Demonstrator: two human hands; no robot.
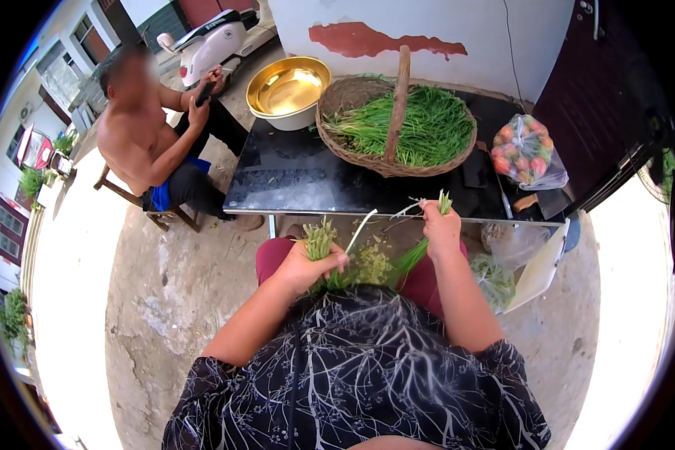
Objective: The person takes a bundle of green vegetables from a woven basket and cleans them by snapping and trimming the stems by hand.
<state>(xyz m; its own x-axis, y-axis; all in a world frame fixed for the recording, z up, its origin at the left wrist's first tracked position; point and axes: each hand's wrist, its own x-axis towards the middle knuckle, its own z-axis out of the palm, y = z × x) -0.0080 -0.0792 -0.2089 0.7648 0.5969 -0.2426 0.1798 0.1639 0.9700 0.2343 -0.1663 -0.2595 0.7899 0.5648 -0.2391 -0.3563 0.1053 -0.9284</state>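
My left hand [309,270] is closed around a thick bunch of chives [320,238], their pale cut ends sticking up above the fist. One white stalk [363,228] slants out from beside its thumb. Opposite, my right hand [441,231] grips a smaller bunch of chives [445,202], with green leaves hanging below it. At its fingertips are thin pale strands [408,209]. Both hands are above my lap, in front of the black table [300,169]. Loose green and yellowish trimmings [373,262] show between my knees.
On the table stand a wicker basket [375,166] heaped with chives, a golden basin [289,86] and a bag of reddish fruit or vegetables [523,152]. A knife [505,202] lies near the right edge. At left, a seated person [146,139] holds a phone [205,93].
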